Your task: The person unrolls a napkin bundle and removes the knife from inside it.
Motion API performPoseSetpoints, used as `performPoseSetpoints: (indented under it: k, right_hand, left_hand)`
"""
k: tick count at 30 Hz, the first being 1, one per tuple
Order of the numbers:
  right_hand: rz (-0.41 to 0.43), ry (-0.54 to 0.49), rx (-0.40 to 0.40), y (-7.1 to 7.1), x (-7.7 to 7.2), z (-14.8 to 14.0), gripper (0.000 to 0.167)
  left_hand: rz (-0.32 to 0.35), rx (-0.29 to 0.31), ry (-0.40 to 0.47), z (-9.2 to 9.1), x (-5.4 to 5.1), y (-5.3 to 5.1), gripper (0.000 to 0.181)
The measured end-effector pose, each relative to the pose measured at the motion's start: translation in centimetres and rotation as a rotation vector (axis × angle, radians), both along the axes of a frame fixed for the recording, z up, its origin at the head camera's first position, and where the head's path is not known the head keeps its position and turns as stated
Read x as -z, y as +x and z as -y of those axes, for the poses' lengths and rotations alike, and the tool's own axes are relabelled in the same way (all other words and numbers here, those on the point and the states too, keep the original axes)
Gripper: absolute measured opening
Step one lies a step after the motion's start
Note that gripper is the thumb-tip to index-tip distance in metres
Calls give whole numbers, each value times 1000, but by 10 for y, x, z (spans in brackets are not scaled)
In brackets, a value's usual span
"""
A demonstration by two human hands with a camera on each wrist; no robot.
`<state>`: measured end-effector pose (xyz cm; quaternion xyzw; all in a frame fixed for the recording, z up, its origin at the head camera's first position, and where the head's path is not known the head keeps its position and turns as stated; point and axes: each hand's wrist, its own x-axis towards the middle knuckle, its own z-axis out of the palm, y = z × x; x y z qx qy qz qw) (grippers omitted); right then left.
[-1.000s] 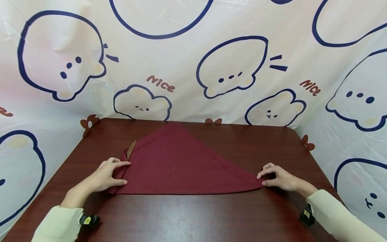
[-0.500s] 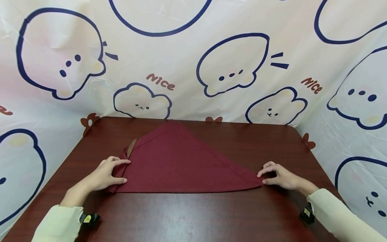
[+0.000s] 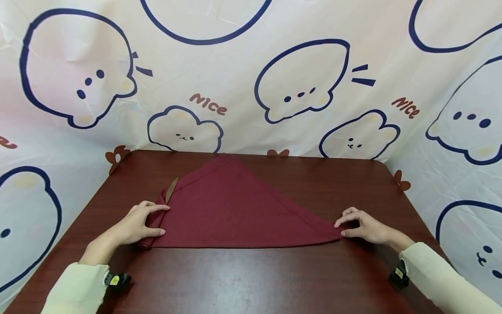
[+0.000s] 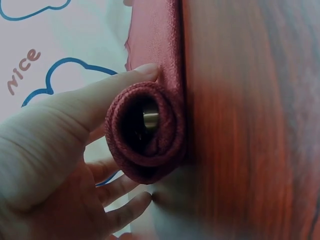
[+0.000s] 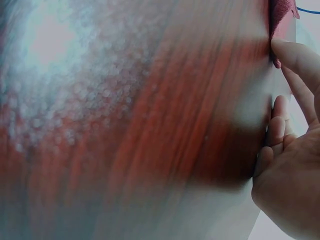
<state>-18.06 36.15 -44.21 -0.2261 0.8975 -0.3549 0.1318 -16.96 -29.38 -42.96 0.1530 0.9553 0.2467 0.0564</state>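
Observation:
A dark red cloth (image 3: 243,209) lies as a rough triangle, its left end rolled up. My left hand (image 3: 135,224) holds that roll (image 4: 145,165), thumb and forefinger reaching over it. In the left wrist view the roll's open end shows a shiny metallic piece (image 4: 151,118) inside. A brown, pointed piece (image 3: 171,190) sticks out at the roll's upper end. At the cloth's right corner my right hand (image 3: 364,226) pinches the tip between thumb and forefinger; the right wrist view shows this hand (image 5: 295,150) at the cloth's corner (image 5: 283,22).
The brown wooden table (image 3: 251,279) extends around the cloth. A pale curtain (image 3: 239,78) with blue cartoon outlines stands behind the table and along both sides. Both wrists carry small black devices.
The head view has tilted slightly, so table and cloth appear a little higher or shifted. Both hands keep their places on the cloth.

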Motion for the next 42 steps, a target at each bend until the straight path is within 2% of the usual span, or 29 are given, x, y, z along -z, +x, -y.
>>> performPoseSetpoints:
  k: [8, 20, 30, 33, 39, 42]
  right_hand:
    - [-6, -14, -18, -1, 1, 0, 15]
    - [-11, -11, -18, -1, 1, 0, 16]
    - [-7, 7, -2, -1, -2, 1, 16]
    - [-3, 4, -3, -1, -1, 1, 16]
    - [-2, 11, 2, 0, -2, 1, 15]
    - [1, 11, 3, 0, -3, 1, 15]
  left_hand:
    - [-21, 7, -6, 6, 1, 2, 61]
    - [-24, 10, -13, 19, -5, 2, 58]
    - [-69, 49, 33, 32, -4, 1, 54]
    - [-70, 40, 34, 31, -4, 2, 55]
    - [-72, -17, 1, 21, -6, 8, 57]
    - [-86, -19, -16, 15, -6, 10, 56]
